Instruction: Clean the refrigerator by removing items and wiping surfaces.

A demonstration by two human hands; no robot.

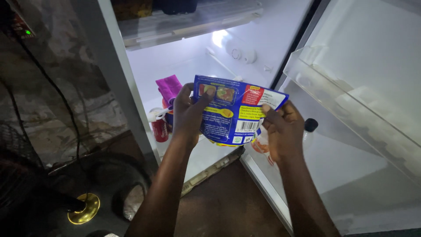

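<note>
Landmark: open fridge (197, 57), lit inside, door swung out to the right.

Far left of fridge: dark floor area, a round brass-coloured base (84, 208) with a black cable (66, 105) running up from it. A small green light (28, 32) glows at the top corner.

Inside fridge, low on the left: a red can (159, 128) standing upright, a magenta cloth-like item (169, 87) just behind it. Above these, 1 shelf (188, 24) with dark items I cannot make out.

In front of the fridge opening: left hand (188, 115) grips the left edge of a blue pouch (234, 112), thumb pressed across the printed face, fingers curled behind. The pouch is held upright with its back panel toward the camera; it is blue with yellow and red patches and a white barcode block.

Right hand (283, 127) pinches the pouch's right edge, thumb on front, fingers wrapped behind. Both hands are closed on the pouch; it touches nothing else.

Right of the hands, on the fridge door: a clear bottle with black cap (309, 130) stands low in the door. Higher up, 1 clear door rack (351, 101).
</note>
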